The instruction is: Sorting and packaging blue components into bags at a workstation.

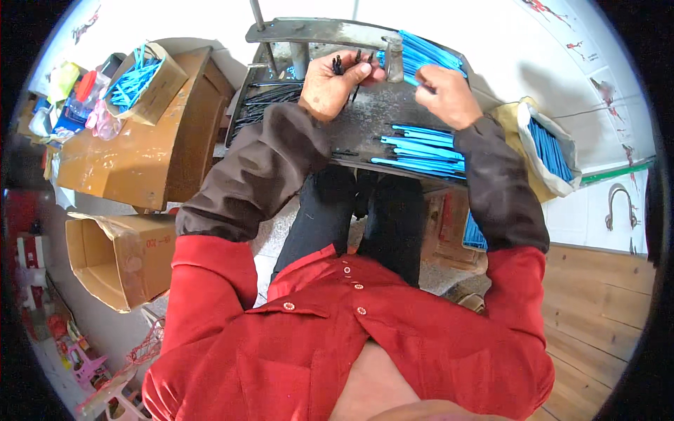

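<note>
My left hand (331, 85) is closed around several thin black pieces (338, 67), whose ends stick out between the fingers. It is over the metal worktop (372, 116), just left of an upright metal post (394, 62). To the right of that post, my right hand (449, 95) pinches a slim blue strip (411, 81) pointing toward the post. The strip's far end is hidden at the post. Long black rods (270, 105) lie in a heap left of my left hand. Blue strips lie in a back pile (432, 55) and a front pile (421, 151).
A metal bar (316, 31) crosses above the worktop's back. At right stands a sack (551, 151) of blue strips. On the left, a brown cabinet (133, 158) carries an open box (151, 98) of blue pieces; an open cardboard box (119, 259) sits below.
</note>
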A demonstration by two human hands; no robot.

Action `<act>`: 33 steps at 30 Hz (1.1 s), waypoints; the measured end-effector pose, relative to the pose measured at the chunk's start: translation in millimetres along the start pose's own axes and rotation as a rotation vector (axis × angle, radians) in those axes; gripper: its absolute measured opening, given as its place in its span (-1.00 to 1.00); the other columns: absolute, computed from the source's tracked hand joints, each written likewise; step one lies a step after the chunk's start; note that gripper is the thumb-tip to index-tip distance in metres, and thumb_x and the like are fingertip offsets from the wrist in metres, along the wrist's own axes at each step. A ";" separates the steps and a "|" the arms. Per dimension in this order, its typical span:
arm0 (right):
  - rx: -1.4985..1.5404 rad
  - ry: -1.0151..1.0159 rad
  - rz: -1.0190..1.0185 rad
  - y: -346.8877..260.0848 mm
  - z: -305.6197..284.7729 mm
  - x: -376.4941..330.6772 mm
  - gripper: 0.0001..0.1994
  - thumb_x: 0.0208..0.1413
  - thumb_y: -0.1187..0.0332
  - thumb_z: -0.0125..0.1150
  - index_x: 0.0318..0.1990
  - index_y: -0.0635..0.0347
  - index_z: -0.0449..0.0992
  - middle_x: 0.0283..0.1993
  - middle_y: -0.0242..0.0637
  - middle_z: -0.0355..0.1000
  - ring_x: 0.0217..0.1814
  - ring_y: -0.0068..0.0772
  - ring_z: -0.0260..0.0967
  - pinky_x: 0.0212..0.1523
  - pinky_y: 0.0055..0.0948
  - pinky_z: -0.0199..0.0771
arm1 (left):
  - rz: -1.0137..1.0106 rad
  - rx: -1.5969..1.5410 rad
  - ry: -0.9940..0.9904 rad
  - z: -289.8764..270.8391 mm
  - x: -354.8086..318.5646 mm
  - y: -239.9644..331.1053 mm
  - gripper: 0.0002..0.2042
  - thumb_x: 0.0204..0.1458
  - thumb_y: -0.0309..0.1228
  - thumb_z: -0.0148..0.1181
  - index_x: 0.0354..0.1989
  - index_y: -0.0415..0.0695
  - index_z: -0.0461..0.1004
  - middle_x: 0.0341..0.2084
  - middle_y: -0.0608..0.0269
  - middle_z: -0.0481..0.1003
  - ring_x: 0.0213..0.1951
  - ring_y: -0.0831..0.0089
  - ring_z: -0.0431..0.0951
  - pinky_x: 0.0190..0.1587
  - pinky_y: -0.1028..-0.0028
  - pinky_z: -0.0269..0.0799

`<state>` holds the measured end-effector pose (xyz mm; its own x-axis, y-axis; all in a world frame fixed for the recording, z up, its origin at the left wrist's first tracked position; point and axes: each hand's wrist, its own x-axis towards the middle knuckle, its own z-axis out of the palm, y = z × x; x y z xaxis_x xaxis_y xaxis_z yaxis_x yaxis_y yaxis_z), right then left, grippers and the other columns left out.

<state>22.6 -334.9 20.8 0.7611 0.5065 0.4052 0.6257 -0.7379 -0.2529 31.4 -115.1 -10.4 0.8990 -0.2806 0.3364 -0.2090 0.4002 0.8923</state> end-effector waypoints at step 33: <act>-0.110 0.020 0.008 9.4 6.1 3.9 -0.84 -0.18 0.52 -0.03 -0.36 0.27 0.35 -0.43 -0.16 0.27 -0.38 -0.14 0.28 -0.36 -0.30 0.29 | 0.021 -0.041 0.041 1.2 3.2 -3.4 -0.85 -0.03 -0.56 0.06 -0.28 -0.33 0.41 -0.44 0.16 0.49 -0.36 0.44 0.48 -0.22 0.47 0.40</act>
<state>32.5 -337.2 14.7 0.7619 0.4922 0.4211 0.5961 -0.7871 -0.1587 34.6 -118.4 -12.0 0.9098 -0.2361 0.3414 -0.2125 0.4415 0.8717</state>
